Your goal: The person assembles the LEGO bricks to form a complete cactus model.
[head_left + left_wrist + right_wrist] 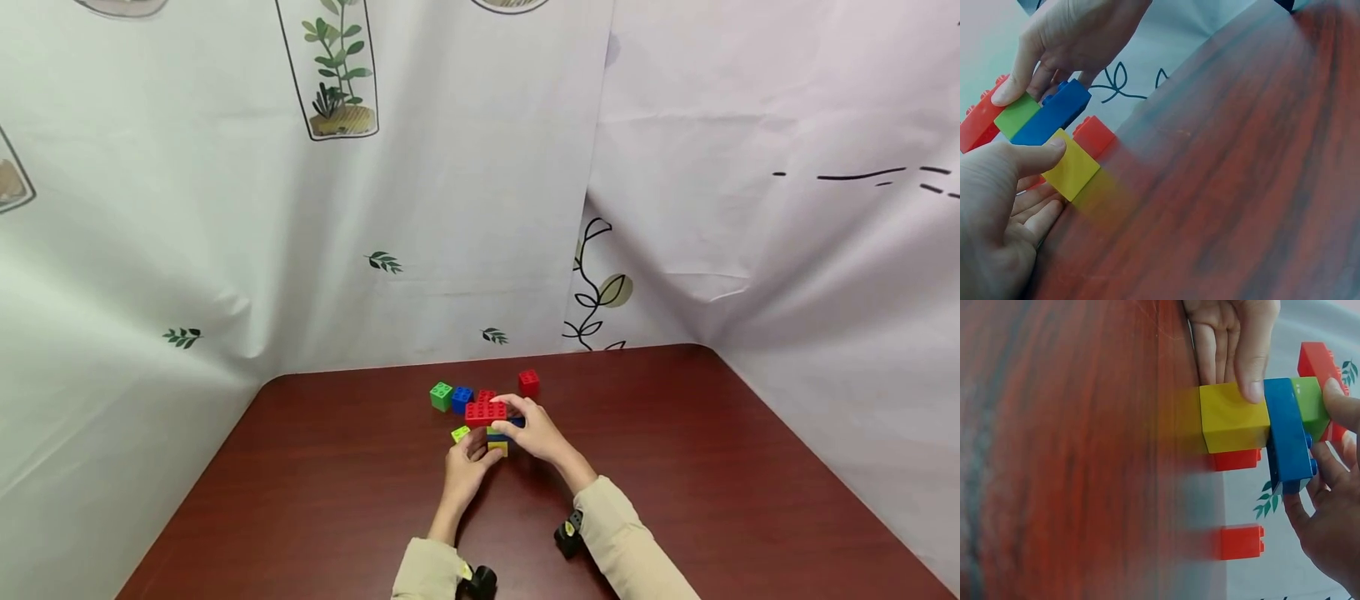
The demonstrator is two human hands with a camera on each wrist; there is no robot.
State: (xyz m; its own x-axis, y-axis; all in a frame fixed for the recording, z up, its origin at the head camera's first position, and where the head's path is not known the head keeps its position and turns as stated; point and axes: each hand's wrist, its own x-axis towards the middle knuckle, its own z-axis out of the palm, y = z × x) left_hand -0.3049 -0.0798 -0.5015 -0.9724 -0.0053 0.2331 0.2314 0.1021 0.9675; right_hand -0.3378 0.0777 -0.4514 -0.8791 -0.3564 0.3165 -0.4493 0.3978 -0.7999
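Observation:
A stack of toy building blocks stands on the table: a yellow block [1235,422] at the bottom, a longer blue block [1288,434] above it, a light green block [1311,403], and a long red block [486,414] on top. My left hand [467,468] holds the yellow block, its thumb on the near face and its fingers partly hidden behind. My right hand [538,432] grips the long red block at its right end, the thumb where red meets light green. Some of its fingers are behind the stack.
Behind the stack are a green block [441,397], a small blue block [462,400] and a red block [487,396]. Another red block [528,382] lies farther back to the right. A lime block [461,434] sits beside my left hand. A white printed cloth [450,208] hangs behind the brown table [337,492].

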